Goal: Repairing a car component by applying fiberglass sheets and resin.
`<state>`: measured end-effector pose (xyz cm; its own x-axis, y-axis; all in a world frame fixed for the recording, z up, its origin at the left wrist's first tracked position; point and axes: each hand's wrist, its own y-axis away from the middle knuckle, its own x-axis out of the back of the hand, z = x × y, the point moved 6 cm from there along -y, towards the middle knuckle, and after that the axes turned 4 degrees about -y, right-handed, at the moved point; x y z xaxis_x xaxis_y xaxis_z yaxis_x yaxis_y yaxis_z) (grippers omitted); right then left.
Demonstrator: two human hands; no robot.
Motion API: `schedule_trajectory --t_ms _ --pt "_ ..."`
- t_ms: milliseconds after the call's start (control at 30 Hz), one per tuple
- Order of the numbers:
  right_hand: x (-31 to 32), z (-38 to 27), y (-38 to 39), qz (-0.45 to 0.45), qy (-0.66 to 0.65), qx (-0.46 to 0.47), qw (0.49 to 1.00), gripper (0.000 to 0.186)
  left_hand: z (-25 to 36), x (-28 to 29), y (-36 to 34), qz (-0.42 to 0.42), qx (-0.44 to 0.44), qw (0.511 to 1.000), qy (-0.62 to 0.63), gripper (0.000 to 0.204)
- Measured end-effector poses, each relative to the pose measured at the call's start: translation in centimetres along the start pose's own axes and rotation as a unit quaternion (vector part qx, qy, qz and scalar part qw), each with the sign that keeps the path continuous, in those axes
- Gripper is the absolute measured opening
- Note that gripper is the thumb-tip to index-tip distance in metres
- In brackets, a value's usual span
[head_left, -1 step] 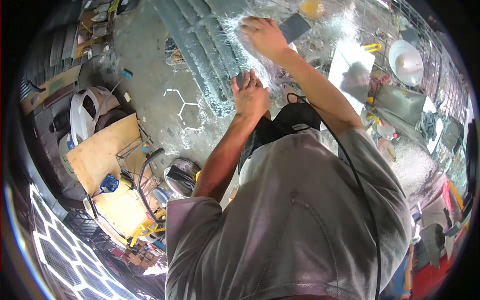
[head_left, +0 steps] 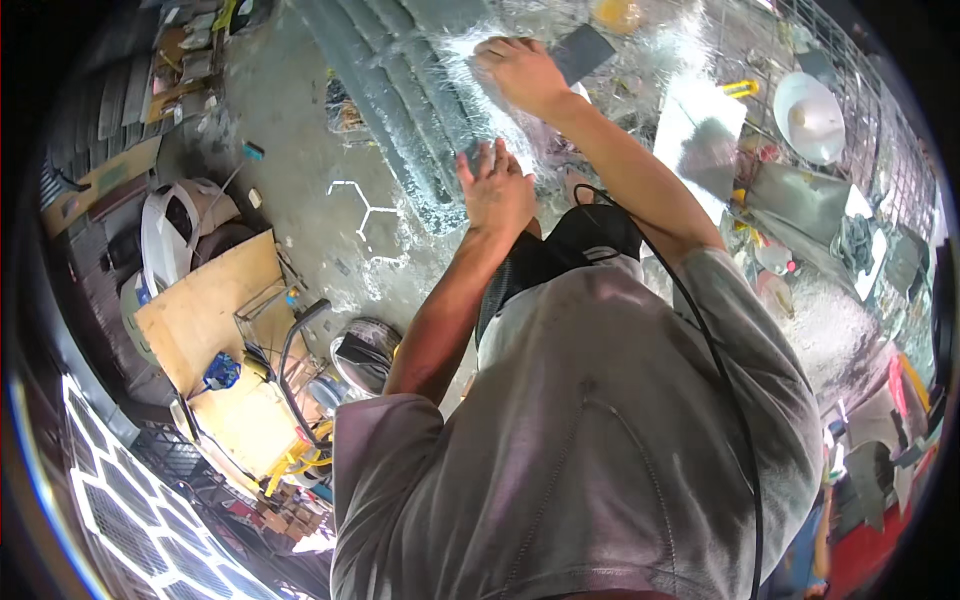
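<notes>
A long ribbed grey panel [head_left: 400, 110], corrugated in parallel ridges and dusted with pale powder, lies slanting across the upper middle of the view on a cluttered work surface [head_left: 650, 75]. The left hand [head_left: 497, 190] rests flat on the panel's near end, fingers together and extended, pressing down rather than gripping. The right hand [head_left: 520, 70] lies farther up the panel with its fingers curled over a dark flat rectangular block [head_left: 585, 50], which sticks out beyond the knuckles; whether the fingers fully clamp it cannot be told. White fibrous dust spreads around both hands. To the right lie a shiny metal sheet [head_left: 700, 140], a yellow-handled tool [head_left: 742, 88] and a white cone-shaped lampshade [head_left: 810, 115]. Left of the panel is bare grey concrete floor [head_left: 300, 160] with a white chalk mark [head_left: 362, 205], and farther left a plywood board [head_left: 205, 310].
</notes>
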<state>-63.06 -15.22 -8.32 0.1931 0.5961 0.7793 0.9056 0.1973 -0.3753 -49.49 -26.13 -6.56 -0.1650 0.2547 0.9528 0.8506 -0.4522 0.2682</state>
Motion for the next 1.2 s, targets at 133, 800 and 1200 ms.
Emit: schedule_trajectory --t_ms 133,800,1200 --pt "3.9 1.3 0.7 0.077 -0.093 -0.048 0.992 0.031 -1.1 2.0 1.7 0.042 -0.007 0.998 0.039 0.041" --pt "15.2 18.0 27.9 0.116 0.11 -0.539 0.827 0.092 -20.7 -24.0 45.2 -0.125 0.681 0.584 0.423 0.022" --pt "17.1 20.1 24.3 0.136 0.117 -0.398 0.9 0.038 -16.5 -9.5 22.6 0.081 0.29 0.805 0.511 0.023"
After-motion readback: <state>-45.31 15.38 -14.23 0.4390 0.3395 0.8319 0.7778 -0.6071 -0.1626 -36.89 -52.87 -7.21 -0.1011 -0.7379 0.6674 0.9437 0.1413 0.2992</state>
